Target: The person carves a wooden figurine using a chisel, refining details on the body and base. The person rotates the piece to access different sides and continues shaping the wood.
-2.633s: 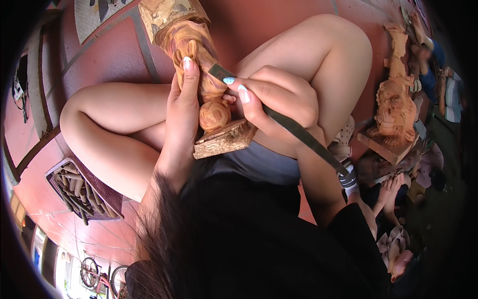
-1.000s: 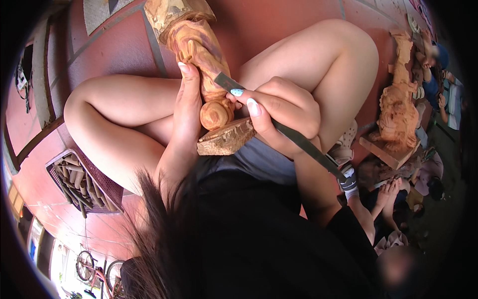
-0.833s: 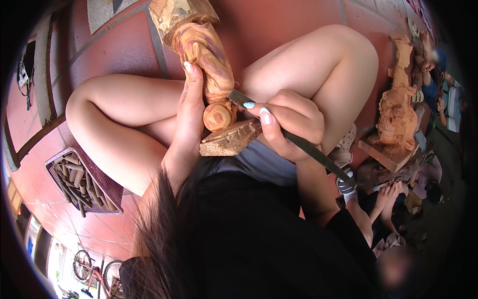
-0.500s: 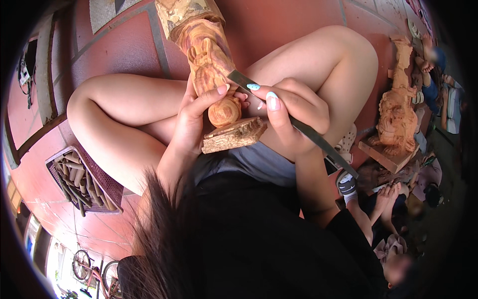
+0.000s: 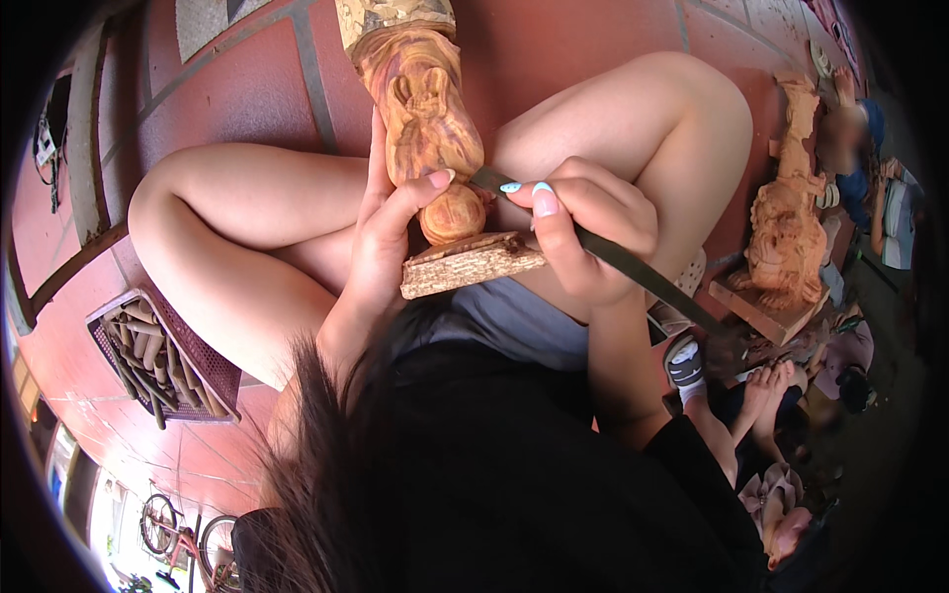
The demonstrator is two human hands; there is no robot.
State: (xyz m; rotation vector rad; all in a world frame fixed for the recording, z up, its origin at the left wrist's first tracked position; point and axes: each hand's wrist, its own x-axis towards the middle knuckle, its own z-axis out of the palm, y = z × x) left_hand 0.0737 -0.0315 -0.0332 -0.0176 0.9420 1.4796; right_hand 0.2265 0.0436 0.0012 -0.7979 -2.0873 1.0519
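Across my lap lies a wood carving (image 5: 427, 133) with swirled orange-brown grain. Near me it has a round ball, then a rough, pale slab base; its far end is unsmoothed wood. My left hand (image 5: 381, 232) is closed round its left side, thumb on the front just above the ball and fingers hidden behind. Between thumb and fingers, my right hand (image 5: 593, 222) grips a long, flat, dark metal file (image 5: 657, 282). The file's tip is at the carving's right edge, above the ball; whether it touches is hard to tell. Its other end slants down to the right.
A purple plastic basket (image 5: 213, 371) of wooden-handled tools stands by my left knee. On the right, a larger carved figure (image 5: 786, 232) rises from a square base, with people sitting beyond it. Red tiles (image 5: 237, 109) cover the floor. A bicycle (image 5: 183, 539) shows at lower left.
The carving has turned a little and shifted right in my left hand. The file's tip has moved down and right, from the carving's front to its edge. A person at far right has moved.
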